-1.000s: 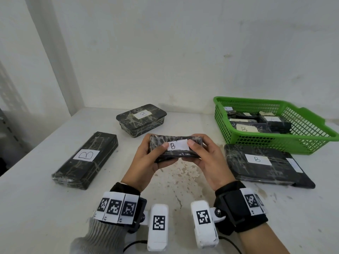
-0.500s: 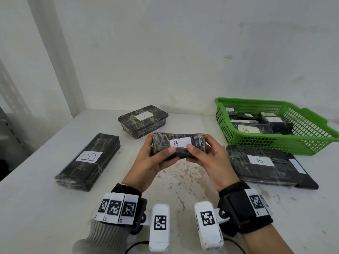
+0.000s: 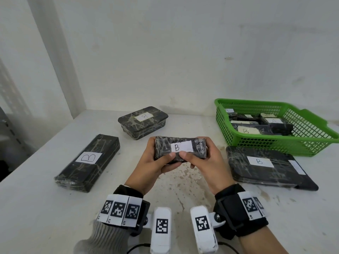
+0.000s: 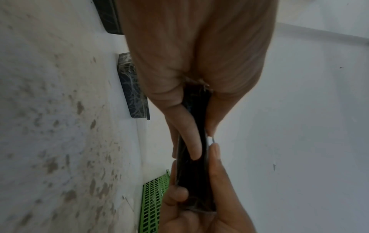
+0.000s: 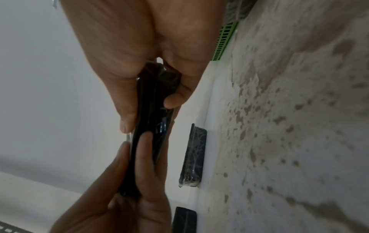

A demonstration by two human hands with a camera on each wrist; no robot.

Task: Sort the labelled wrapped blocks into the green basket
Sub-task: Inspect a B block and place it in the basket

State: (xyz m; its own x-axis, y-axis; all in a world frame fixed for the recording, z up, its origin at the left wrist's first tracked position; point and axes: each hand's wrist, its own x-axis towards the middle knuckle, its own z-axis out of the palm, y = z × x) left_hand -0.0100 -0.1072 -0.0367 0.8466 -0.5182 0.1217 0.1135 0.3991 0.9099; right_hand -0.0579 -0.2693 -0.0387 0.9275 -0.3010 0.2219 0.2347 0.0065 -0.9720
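You hold the wrapped block marked B [image 3: 180,148] above the surface [image 3: 36,208], your left hand [image 3: 153,163] and right hand [image 3: 205,162] each curled around one end, thumbs on its label. The green basket [image 3: 311,143] sits far right, already holding several blocks.

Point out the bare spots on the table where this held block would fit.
Free: the near table in front of the long block, and the stained patch under both hands. Crowded: the basket, with the flat block right against its front.
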